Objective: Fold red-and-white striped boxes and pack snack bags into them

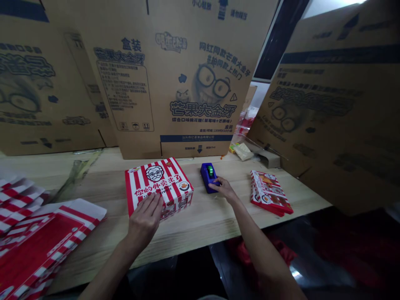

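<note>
Wooden bench point(203, 221): flat left hand point(144, 221) presses red-striped box point(158, 185); right hand point(225, 189) fingers touch blue dispenser point(208, 176).

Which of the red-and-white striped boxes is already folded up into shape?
The striped box under the left hand; the stacks at left and right lie flat.

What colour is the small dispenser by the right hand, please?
Dark blue dispenser with a green roll; head view.

red-and-white striped cardboard box point(158, 184), blue plastic tape dispenser point(208, 177) with green roll, pale wooden table point(200, 218), brown cartons point(162, 75) printed navy.
</note>
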`<state>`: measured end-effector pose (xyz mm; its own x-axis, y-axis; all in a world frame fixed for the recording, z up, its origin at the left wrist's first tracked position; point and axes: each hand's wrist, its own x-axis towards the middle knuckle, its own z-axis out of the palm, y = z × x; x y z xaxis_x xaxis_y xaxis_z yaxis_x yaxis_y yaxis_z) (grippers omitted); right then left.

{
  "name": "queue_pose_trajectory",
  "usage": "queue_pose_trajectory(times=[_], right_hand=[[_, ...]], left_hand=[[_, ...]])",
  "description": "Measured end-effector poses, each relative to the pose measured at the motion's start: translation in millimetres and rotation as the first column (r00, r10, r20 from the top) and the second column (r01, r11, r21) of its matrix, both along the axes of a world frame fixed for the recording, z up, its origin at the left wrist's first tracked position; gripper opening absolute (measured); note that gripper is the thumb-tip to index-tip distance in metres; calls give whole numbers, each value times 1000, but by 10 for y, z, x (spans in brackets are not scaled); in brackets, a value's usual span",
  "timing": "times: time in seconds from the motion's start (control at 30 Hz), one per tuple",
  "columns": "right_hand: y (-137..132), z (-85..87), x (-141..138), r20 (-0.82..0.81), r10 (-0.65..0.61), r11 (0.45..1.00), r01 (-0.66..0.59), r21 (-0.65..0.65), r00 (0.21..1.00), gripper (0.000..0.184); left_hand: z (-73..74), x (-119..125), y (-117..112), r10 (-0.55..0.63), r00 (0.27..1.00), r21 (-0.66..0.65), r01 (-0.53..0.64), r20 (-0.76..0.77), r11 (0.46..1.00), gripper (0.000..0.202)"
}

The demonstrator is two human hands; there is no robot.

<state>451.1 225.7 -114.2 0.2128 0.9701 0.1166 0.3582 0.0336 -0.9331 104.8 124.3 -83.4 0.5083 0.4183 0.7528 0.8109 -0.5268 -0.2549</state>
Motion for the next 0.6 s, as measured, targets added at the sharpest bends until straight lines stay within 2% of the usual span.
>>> queue_pose_trajectory(times=[0.17, 0.33, 0.43, 0.6], right_hand=[[26, -35, -125, 7, -180, 983, 180, 24, 984, 27], [13, 34, -175, -11, -297, 953, 297, 65, 955, 16], [15, 10, -210, -109, -312, 947, 318, 45, 944, 21], [-21, -127, -269, -361, -333, 929, 368, 30, 871, 40]], left_hand=[[-36, -113, 23, -21, 999, -31, 20, -26, 999, 35], [23, -225, 33, -38, 999, -26, 37, -37, 999, 28], [81, -219, -3, -12, 999, -47, 10, -49, 999, 25], [136, -130, -96, 128, 992, -82, -126, 20, 989, 21]])
